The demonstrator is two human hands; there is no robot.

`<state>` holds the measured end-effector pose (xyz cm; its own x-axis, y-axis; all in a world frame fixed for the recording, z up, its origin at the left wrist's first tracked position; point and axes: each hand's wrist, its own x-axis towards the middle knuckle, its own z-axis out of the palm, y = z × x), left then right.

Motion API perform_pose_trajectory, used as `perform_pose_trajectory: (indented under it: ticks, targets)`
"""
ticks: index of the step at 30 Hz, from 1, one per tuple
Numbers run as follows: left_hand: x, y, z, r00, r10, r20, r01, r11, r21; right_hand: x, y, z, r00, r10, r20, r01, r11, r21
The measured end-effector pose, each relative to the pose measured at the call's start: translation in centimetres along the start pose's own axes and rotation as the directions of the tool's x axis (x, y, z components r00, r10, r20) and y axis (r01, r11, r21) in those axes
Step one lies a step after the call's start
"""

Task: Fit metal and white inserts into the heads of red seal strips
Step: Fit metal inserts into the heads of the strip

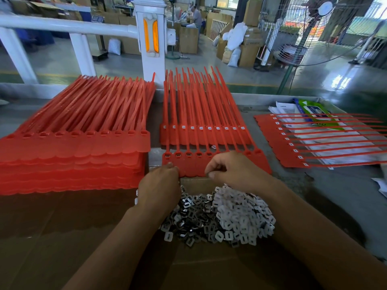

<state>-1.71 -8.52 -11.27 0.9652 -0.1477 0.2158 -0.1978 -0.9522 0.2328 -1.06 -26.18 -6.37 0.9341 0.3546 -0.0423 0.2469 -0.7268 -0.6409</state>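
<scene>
Nearest me, metal inserts [191, 219] and white inserts [240, 212] lie heaped beneath both wrists. Left hand [161, 185] pinches the strip sheet [189, 164]. Right hand [232, 170], curled with contents I cannot tell, covers several heads.

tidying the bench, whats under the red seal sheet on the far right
White printed papers and a green and blue packet show between the strips of the right seal sheet. Whatever lies beneath its solid head band is covered.

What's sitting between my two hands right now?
In the head view, the bottom edge of the red strip sheet spans the gap between your left hand and right hand.
</scene>
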Motion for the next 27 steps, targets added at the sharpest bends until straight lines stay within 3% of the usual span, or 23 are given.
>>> perform_pose_trajectory:
  ticks: [8,16,27]
  targets:
    - [0.0,-0.1,0.1,1.000,0.004,-0.007,-0.004,1.000,-0.007,1.0,4.2,-2.9,0.921,0.235,-0.311,-0.162,0.957,0.242]
    - [0.0,-0.1,0.1,1.000,-0.008,-0.001,0.008,1.000,-0.002,2.5,7.0,-3.1,0.878,0.307,-0.367,-0.272,0.951,0.144]
    - [0.1,-0.1,0.3,1.000,-0.005,-0.006,0.005,1.000,-0.006,4.1,6.8,-2.4,0.906,0.254,-0.338,-0.257,0.966,0.036]
